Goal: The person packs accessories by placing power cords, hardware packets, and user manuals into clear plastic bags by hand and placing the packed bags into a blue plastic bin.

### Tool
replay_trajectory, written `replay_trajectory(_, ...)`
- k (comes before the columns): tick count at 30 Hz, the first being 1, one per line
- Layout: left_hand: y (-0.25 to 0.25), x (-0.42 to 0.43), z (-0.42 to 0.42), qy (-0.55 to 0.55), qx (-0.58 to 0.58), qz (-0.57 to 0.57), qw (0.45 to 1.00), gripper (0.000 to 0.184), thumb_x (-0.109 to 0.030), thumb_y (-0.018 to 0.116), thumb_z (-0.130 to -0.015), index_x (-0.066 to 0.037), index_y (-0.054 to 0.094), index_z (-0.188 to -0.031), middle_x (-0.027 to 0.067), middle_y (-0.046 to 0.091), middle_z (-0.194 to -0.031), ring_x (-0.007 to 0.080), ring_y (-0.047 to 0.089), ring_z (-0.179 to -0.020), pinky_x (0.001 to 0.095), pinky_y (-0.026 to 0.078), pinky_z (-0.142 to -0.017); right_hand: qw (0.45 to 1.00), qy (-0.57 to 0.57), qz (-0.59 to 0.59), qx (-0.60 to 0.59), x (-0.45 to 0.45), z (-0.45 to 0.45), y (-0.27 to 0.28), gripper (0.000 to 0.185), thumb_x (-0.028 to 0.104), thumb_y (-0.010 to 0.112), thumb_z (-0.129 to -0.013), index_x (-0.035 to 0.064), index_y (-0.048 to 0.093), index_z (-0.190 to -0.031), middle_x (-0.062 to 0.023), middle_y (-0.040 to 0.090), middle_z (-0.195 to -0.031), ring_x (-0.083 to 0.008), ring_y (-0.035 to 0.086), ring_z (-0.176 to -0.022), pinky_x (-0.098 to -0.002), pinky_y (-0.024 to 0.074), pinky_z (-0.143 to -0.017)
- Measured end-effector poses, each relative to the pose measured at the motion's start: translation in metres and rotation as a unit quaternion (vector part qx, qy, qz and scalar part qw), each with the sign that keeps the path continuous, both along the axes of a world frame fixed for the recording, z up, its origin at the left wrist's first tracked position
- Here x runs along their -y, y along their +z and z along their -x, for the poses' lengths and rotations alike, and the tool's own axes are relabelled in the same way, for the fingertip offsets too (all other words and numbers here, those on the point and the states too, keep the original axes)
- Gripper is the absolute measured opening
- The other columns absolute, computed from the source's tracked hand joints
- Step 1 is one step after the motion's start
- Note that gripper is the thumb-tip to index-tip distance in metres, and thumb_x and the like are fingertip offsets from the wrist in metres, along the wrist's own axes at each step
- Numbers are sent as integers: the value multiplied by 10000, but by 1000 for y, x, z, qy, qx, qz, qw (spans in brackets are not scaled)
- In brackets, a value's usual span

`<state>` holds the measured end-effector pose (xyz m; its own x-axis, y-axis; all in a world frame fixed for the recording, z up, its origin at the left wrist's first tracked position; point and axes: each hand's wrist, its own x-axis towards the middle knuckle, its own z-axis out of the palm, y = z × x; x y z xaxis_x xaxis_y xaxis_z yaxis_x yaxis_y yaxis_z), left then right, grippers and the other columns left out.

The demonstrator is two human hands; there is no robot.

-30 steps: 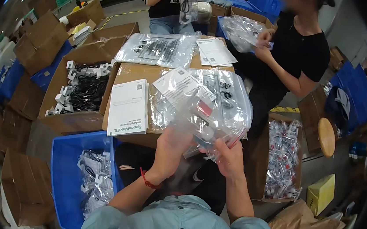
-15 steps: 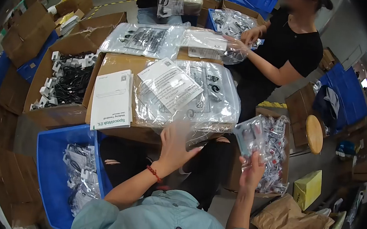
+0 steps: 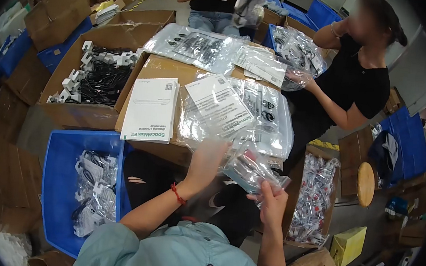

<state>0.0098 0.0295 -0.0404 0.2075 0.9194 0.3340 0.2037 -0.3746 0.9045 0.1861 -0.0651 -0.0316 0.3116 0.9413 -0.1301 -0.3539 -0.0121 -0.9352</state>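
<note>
My right hand [image 3: 272,203] pinches the lower end of a small clear plastic packet [image 3: 253,170] with a red piece and greyish contents inside. The packet tilts leftward, over the table's front edge. My left hand [image 3: 206,163], with a red beaded bracelet on the wrist, is at the near edge of a clear plastic bag [image 3: 274,134]; its fingers are smeared by motion, and their grip is unclear. A printed leaflet [image 3: 218,103] lies with the bag, its lower end near my left fingers. Left of it sits a stack of Walking Treadmill user manuals [image 3: 148,109].
A carton of black cables with white plugs [image 3: 102,81] stands at left, above a blue bin [image 3: 58,169] of bagged parts. At right is a carton of small packets [image 3: 314,199]. Two people work across the cardboard-topped table, one holding white sheets [image 3: 260,63].
My right hand has brought the packet leftward, from above the right-hand carton to near my left hand. My left hand has shifted slightly. The view has turned, and the right-hand person has raised an arm.
</note>
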Motion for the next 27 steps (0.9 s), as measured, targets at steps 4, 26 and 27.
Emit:
replay_trajectory(4,13,-1,-2,34,-20,-61,997,150,-100,546,-789,-23,587,-911,89,482,-709,203,483,-619,278,401,-565,995,3,40,89,-11,4,-15,206,108,504,-843,-73,559,-926,-101,570,-803,-149,569,-664,-313,549,-545)
replay_trajectory(26,20,-79,169,136,-91,-212,963,169,-191,537,-803,-36,571,-745,115,521,-684,270,510,-638,354,416,-560,876,373,292,91,-203,103,-25,537,438,405,-860,-81,526,-933,-175,604,-798,-244,599,-687,-319,497,-601)
replay_trajectory(27,16,-103,206,206,-121,-256,937,140,-165,534,-798,-33,573,-768,118,523,-679,271,512,-624,361,414,-552,874,378,292,89,-202,106,-20,537,438,405,-860,-81,526,-933,-175,604,-798,-244,599,-687,-319,497,-601)
